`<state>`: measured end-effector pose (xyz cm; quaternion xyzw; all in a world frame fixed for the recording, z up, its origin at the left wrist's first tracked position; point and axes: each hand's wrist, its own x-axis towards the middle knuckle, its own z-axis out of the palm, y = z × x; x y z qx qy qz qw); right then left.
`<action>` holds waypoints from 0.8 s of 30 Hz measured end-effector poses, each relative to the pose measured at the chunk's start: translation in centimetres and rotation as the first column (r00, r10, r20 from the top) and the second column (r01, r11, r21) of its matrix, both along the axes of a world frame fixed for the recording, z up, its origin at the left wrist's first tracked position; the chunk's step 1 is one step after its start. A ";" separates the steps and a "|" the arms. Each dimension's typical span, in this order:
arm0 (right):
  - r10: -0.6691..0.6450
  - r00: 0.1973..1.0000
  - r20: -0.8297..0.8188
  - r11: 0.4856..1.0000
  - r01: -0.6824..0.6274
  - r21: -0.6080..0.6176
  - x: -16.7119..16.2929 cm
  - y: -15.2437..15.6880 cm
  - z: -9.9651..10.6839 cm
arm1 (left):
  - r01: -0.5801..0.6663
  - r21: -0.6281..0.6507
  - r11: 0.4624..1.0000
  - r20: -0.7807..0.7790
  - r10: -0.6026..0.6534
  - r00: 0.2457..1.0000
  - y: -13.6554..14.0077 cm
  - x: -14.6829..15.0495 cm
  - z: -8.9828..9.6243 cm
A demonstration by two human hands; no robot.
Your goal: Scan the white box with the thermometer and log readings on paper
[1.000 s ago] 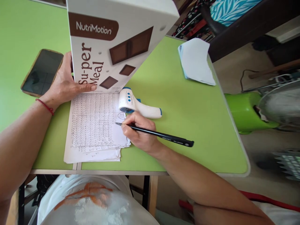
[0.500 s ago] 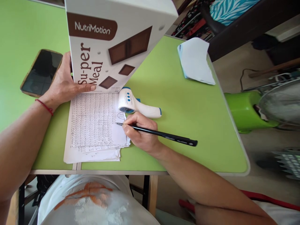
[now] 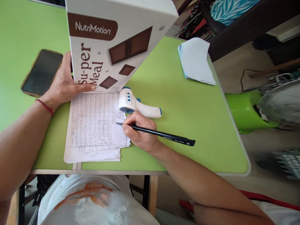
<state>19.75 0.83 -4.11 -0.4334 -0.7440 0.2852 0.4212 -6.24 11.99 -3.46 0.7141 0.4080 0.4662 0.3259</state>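
Note:
My right hand (image 3: 142, 132) pinches a black pen (image 3: 170, 136), its tip at the right part of a sheet of paper (image 3: 93, 122) covered in dense rows of handwriting. More sheets lie under that one. With my left hand (image 3: 65, 81) I grip the lower left edge of a white and brown NutriMotion box (image 3: 103, 47), thumb across its front and the other fingers hidden behind. The box stands upright over the top of the paper. A white and blue infrared thermometer (image 3: 138, 106) lies against the paper's upper right, just above my right hand.
A smartphone (image 3: 42, 72) with a dark screen lies left of my left hand on the green table (image 3: 199, 125). Folded white paper (image 3: 195, 61) rests near the far right edge. Beyond that edge are a green object (image 3: 243, 111) and a fan-like cage (image 3: 281, 101).
The pen's rear end has swung slightly left and down, and my right hand has shifted a little. My left hand and the box stay essentially in place.

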 end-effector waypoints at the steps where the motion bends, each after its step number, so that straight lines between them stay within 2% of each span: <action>1: -0.006 1.000 0.003 1.000 0.006 0.000 0.0 0.0 0.0 | 0.001 -0.002 1.000 -0.003 -0.001 1.000 0.0 0.0 -0.1; 10: -0.019 1.000 0.025 1.000 0.019 0.003 0.0 0.0 0.2 | 0.010 -0.014 1.000 -0.017 -0.010 1.000 0.1 0.0 0.0; 18: 0.030 0.999 0.023 1.000 -0.031 0.007 0.1 0.1 0.1 | 0.000 0.008 1.000 -0.042 0.000 0.999 -0.1 0.1 0.3; 22: -0.010 1.000 -0.008 0.992 0.011 0.122 0.3 0.1 0.8 | -0.005 0.013 1.000 -0.037 0.006 0.999 -0.1 0.1 0.2; 24: -0.025 0.998 0.053 0.980 0.014 0.197 0.6 0.0 1.6 | 0.010 -0.002 1.000 -0.028 -0.010 1.000 -0.1 0.1 0.2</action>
